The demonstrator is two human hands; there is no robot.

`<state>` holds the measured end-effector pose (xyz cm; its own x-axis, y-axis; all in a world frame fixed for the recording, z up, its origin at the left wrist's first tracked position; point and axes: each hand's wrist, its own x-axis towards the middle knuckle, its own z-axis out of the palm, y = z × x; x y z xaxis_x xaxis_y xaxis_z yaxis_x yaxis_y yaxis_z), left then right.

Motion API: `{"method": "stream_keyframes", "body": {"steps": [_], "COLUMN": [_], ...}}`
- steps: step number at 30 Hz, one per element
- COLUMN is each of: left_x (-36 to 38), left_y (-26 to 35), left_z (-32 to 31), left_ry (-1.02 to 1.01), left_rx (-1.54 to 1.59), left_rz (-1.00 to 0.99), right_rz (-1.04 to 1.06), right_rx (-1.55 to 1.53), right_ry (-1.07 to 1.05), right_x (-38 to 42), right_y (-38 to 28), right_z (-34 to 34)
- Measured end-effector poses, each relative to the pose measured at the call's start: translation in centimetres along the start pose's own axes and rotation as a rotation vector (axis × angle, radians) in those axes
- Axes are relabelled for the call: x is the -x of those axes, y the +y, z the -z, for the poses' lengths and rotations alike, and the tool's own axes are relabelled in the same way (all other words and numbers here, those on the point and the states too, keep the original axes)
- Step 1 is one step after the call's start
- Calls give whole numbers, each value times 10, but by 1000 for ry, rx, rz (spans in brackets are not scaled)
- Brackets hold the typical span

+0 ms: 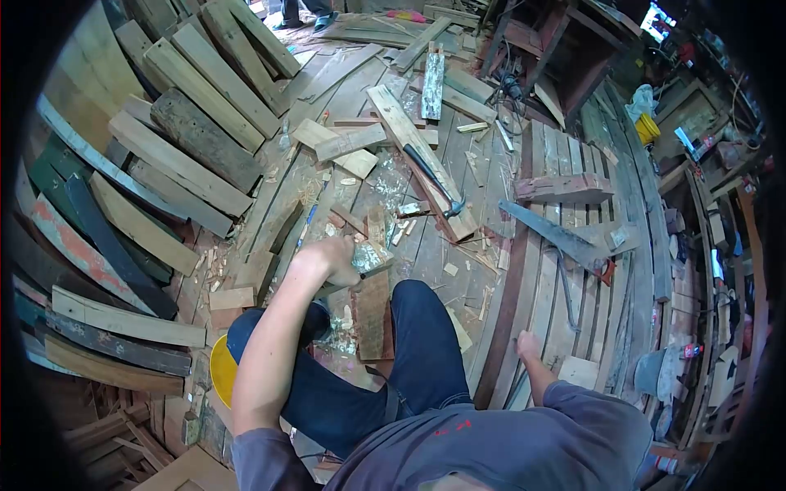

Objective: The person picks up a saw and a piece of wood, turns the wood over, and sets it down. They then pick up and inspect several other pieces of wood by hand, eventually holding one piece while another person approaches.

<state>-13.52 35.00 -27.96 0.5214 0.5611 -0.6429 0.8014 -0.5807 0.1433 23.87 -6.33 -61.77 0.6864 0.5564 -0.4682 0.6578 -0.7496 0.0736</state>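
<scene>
My left hand (326, 260) is closed over the work spot between my knees; a small dark end shows beside it, too small to name. Just below it a brown wood block (373, 315) stands between my legs, with a paint-spotted piece (372, 256) above it. My right hand (528, 344) is closed at my right side, by the edge of a slatted wooden surface (536, 303); what it holds, if anything, is hidden. Farther forward, a hammer (430, 176) lies on a long board (401, 123). A handsaw (553, 233) rests on the slats.
Curved planks (184, 159) lean in rows at the left. A yellow round container (221, 372) is beside my left leg. A reddish wood block (565, 188) lies on the slats. Offcuts and shavings litter the floor. Another person's feet (324, 21) show at the top.
</scene>
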Motion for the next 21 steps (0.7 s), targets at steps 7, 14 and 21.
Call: {"method": "stream_keyframes", "body": {"steps": [7, 14, 21], "left_x": [7, 1, 10], "left_y": [1, -6, 5], "left_z": [4, -4, 8], "left_ry": [0, 19, -60], "left_rx": [0, -9, 7], "left_rz": [3, -5, 48], "right_rz": [26, 31, 8], "right_rx": [-8, 84, 38], "right_ry": [-21, -40, 13], "right_x": [5, 12, 16], "right_y": [-4, -46, -71], "right_z": [8, 51, 53]}}
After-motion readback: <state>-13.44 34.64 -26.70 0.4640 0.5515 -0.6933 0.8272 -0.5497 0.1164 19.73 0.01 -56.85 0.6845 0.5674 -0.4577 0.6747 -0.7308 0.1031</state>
